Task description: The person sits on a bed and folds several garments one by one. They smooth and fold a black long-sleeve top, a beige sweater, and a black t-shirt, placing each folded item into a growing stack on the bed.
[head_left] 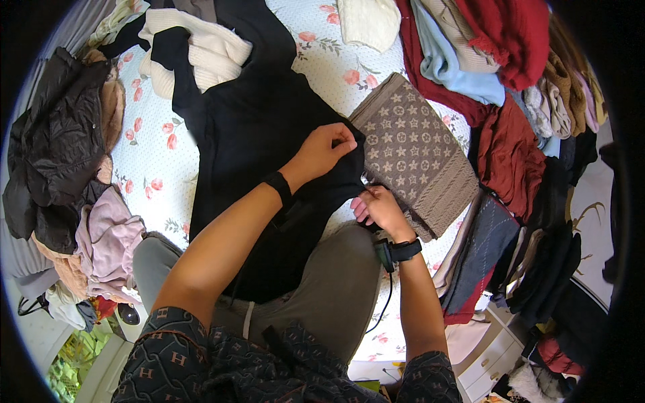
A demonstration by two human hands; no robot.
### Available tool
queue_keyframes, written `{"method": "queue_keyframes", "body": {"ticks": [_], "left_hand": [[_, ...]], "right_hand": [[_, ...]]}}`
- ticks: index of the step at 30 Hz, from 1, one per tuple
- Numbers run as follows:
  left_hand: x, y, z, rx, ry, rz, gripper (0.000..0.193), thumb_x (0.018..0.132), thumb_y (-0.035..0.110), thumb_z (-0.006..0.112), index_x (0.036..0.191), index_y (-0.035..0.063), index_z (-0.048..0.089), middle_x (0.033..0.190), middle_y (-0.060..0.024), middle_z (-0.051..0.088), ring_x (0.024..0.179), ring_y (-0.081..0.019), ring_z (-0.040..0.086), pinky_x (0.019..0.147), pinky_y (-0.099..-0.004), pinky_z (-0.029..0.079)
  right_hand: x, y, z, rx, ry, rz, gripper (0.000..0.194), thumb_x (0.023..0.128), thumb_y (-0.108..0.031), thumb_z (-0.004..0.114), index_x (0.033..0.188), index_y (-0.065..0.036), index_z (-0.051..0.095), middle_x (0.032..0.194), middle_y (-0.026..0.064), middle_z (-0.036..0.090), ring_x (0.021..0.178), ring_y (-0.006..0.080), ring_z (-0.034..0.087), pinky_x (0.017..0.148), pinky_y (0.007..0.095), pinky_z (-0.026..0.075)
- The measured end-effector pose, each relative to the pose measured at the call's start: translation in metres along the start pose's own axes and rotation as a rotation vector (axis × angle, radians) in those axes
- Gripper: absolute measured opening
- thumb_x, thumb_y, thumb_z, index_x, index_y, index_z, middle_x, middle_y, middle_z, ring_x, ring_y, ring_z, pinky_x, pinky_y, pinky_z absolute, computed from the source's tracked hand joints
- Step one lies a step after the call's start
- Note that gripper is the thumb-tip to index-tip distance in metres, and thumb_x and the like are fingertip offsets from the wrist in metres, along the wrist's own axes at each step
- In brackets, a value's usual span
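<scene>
A black long-sleeved garment is spread over the bed and across my lap, its lower part lying between my legs. My left hand pinches the cloth near its right edge, thumb against fingers. Just below, my right hand grips the same edge with curled fingers; the part of the cloth inside that fist is hidden. Beside both hands lies a folded brown patterned scarf with a ribbed band along one side. Beyond my left hand, a cream ribbed knit garment sits partly beneath a black sleeve.
Floral bedding lies under everything. On the left are a dark puffer jacket and a pink garment. Piled clothes line the right, including a red garment and a rust-coloured one. A cable hangs from my right wrist device.
</scene>
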State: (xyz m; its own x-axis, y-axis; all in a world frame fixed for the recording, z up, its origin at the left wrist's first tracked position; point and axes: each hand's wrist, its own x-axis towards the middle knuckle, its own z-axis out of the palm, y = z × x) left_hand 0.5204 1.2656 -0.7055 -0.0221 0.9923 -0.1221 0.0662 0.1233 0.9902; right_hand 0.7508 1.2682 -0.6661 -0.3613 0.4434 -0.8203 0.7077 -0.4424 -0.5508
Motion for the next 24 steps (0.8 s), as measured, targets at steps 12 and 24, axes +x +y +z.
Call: {"method": "queue_keyframes", "body": {"ticks": [12,24], "left_hand": [[-0.016,0.019,-0.023,0.274,0.36,0.219,0.034,0.086,0.007,0.076,0.116,0.0067,0.061,0.111,-0.015,0.065,0.103,-0.0346,0.063,0.092,-0.0458,0.05],[-0.075,-0.024,-0.268,0.47,0.761,-0.443,0.082,0.078,0.022,0.09,0.138,-0.0076,0.043,0.116,-0.0236,0.067,0.097,-0.0319,0.066,0.086,-0.037,0.055]], "right_hand": [[-0.012,0.013,-0.011,-0.099,-0.043,-0.204,0.009,0.101,-0.006,0.061,0.101,0.0,0.068,0.082,0.0033,0.067,0.071,0.0121,0.062,0.066,0.0282,0.052],[-0.033,-0.108,0.124,-0.295,0.214,-0.727,0.021,0.097,-0.008,0.069,0.118,-0.005,0.069,0.108,0.0153,0.072,0.101,0.0287,0.071,0.088,0.036,0.055]]}}
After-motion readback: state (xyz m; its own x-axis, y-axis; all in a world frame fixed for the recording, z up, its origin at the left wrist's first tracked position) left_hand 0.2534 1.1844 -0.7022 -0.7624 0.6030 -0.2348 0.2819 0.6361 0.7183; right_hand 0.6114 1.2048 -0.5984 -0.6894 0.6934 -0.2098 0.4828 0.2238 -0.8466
